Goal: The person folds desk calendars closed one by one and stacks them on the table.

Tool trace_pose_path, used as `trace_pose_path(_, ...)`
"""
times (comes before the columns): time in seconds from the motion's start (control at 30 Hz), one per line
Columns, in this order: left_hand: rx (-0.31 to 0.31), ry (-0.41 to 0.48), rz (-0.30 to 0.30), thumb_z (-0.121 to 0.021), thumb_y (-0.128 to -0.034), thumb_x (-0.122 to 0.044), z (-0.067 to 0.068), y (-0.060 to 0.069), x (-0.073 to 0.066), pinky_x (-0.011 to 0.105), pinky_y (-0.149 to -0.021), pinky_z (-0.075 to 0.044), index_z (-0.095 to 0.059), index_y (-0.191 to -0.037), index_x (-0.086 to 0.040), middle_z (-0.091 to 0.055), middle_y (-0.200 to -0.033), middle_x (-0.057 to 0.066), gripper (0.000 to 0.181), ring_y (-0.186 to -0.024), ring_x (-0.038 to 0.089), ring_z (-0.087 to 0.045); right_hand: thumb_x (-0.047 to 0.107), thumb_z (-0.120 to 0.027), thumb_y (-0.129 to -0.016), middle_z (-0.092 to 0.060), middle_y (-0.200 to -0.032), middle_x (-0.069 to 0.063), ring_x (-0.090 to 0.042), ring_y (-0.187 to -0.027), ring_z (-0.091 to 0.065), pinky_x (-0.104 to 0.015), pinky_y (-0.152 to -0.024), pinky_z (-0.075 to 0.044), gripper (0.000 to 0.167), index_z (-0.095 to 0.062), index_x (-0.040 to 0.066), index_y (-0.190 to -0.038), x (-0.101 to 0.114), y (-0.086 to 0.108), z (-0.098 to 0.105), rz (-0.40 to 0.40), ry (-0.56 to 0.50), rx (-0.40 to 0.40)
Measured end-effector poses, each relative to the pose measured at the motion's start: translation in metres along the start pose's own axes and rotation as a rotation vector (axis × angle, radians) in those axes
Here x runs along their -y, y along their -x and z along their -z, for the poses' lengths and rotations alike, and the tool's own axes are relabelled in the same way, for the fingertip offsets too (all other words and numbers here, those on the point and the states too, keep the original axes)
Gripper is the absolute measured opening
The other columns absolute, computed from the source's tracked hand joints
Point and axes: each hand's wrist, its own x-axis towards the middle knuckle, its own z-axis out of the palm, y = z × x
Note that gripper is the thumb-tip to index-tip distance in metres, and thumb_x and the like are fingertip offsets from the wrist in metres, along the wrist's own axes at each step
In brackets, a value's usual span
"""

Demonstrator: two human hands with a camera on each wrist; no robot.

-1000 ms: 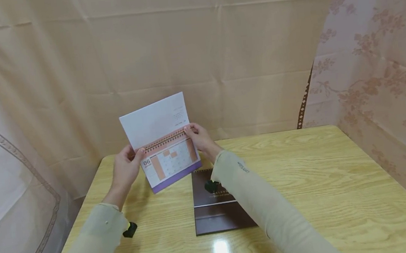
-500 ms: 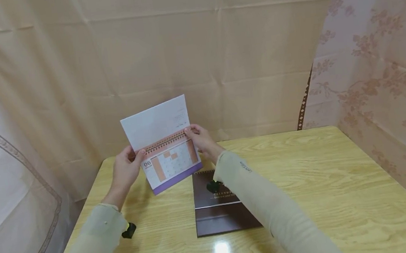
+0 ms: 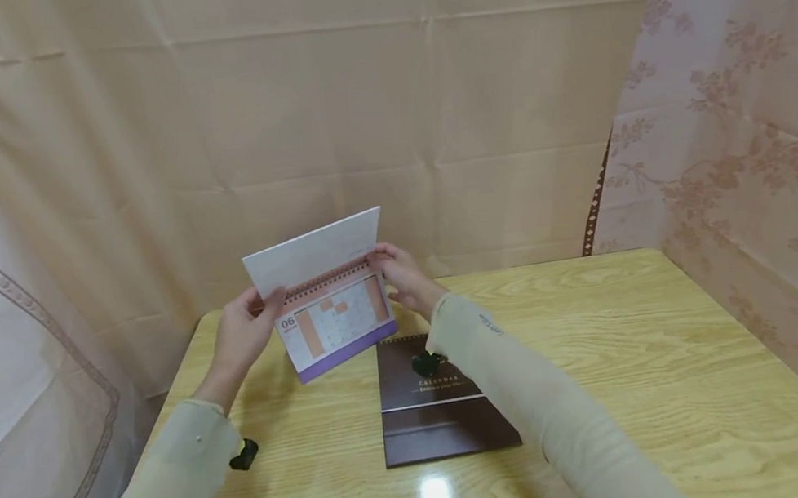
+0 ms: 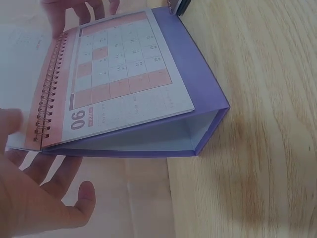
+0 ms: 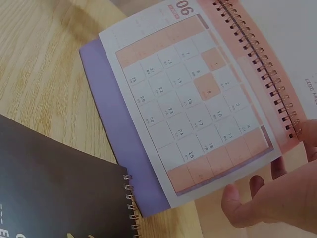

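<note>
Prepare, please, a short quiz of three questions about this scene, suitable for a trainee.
1. True or false: the left hand and the right hand both hold the purple-based calendar.
2. Which number is printed large on its lower page? (a) 05 (b) 06 (c) 12
3. Fill in: The dark calendar lies on the ____.

Key: 1. True. 2. (b). 3. Table.

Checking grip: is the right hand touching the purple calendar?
Touching: the right wrist view shows the right hand gripping the purple calendar at one end of its rings.
</note>
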Motion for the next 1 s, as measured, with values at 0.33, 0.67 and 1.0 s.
trace_pose_path(0.33,0.049,0.039,0.093,-0.029,-0.0987,-0.074,0.008,0.010,-0.010,0.062,-0.116,-0.024,-0.049,-0.150,-0.009,-0.046,-0.152,0.020,0.085,-0.143,0.042,-0.037,0.042,-0.051,-0.106,-0.041,-0.156,-0.012,-0.038,-0.146,-0.029,-0.067,-0.115,-0.018,0.050,-0.048,0.017,-0.150,0.005,0.006,0.010,-0.040,-0.021,0.071)
trace_pose_path(0.67,0.108,0.006,0.087,-0.014,-0.1007,-0.071,0.012,0.016,-0.012,0.065,-0.117,-0.013,-0.028,-0.160,-0.011,-0.034,-0.159,0.021,0.086,-0.147,0.045,-0.026,0.047,-0.047,-0.106,-0.040,-0.155,-0.015,-0.040,-0.141,-0.038,-0.060,-0.112,-0.031,0.057,-0.043,0.014,-0.152,0.017,0.015,0.014,-0.031,-0.017,0.079)
trace_pose_path(1.0,0.123,0.003,0.118,-0.009,-0.0985,-0.074,0.015,0.021,-0.015,0.069,-0.113,-0.021,-0.039,-0.155,-0.004,-0.040,-0.154,0.027,0.095,-0.138,0.048,-0.040,0.054,-0.047,-0.104,-0.039,-0.157,-0.013,-0.041,-0.140,-0.038,-0.059,-0.111,-0.034,0.066,-0.038,0.014,-0.156,0.021,0.023,0.018,-0.044,0.039,0.139)
